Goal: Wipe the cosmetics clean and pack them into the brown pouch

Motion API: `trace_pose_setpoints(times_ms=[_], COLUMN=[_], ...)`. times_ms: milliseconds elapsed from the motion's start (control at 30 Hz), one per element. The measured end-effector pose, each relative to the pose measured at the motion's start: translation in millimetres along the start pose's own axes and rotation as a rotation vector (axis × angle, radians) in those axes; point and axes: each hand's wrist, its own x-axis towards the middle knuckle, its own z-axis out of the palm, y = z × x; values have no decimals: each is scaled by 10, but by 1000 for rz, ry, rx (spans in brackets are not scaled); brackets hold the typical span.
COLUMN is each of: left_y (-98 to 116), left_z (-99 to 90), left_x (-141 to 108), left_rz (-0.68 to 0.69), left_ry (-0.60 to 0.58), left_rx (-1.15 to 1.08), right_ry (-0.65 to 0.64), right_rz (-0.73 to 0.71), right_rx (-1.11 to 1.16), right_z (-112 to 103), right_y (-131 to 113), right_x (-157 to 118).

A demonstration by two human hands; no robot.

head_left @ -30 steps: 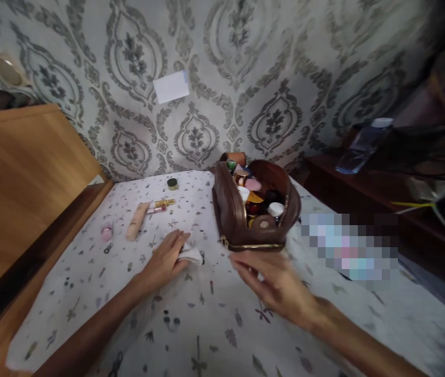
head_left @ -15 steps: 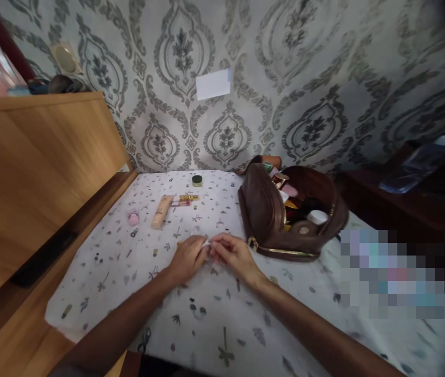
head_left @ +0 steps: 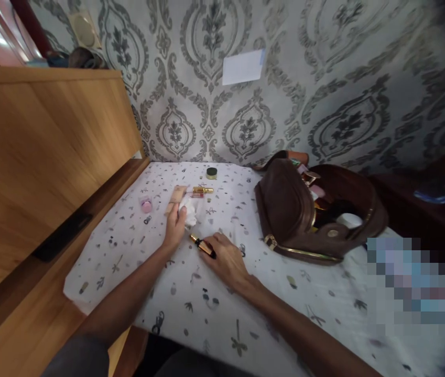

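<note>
A crumpled white tissue [head_left: 188, 212] is pinched in my left hand [head_left: 174, 230], just in front of the peach squeeze tube [head_left: 177, 195]. My right hand [head_left: 226, 259] is closed over the back end of a slim black-and-gold cosmetic tube [head_left: 203, 246], which lies low over the cloth and points left toward the tissue. Behind the tissue lie a gold tube [head_left: 202, 190] and a small pinkish clear tube [head_left: 196, 195]. Left of my left hand sits a small pink container [head_left: 145, 204]. A dark-lidded little jar [head_left: 212, 173] stands farther back.
On the right, an open brown leather bag [head_left: 285, 201] holds several cosmetics and a white round lid [head_left: 348, 220]. A wooden panel [head_left: 49, 141] borders the left side. The patterned wall [head_left: 206, 120] closes off the back. A blurred patch [head_left: 414, 283] covers something at right.
My hands, together before, are now apart: the left went forward with the tissue, while the right holds the black-and-gold tube. The view has shifted, so the bag appears farther right.
</note>
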Motion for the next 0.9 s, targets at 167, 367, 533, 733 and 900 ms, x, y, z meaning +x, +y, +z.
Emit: trace_pose_setpoints(times_ms=[167, 367, 533, 733, 900], left_y=[17, -60, 118, 211, 225], left_z=[9, 125, 246, 214, 237], left_x=[-44, -118, -380, -376, -397], left_rz=[-51, -237, -51, -125, -374], left_ry=[-73, 3, -286, -258, -177], left_rx=[-50, -238, -241, -334, -667], right_ry=[99, 189, 218, 250, 210], right_rz=[101, 233, 135, 20, 30], right_rx=[232, 795, 725, 581, 725], right_z=[-9, 4, 85, 142, 149], right_y=[112, 168, 79, 113, 169], right_x=[54, 76, -36, -155, -117])
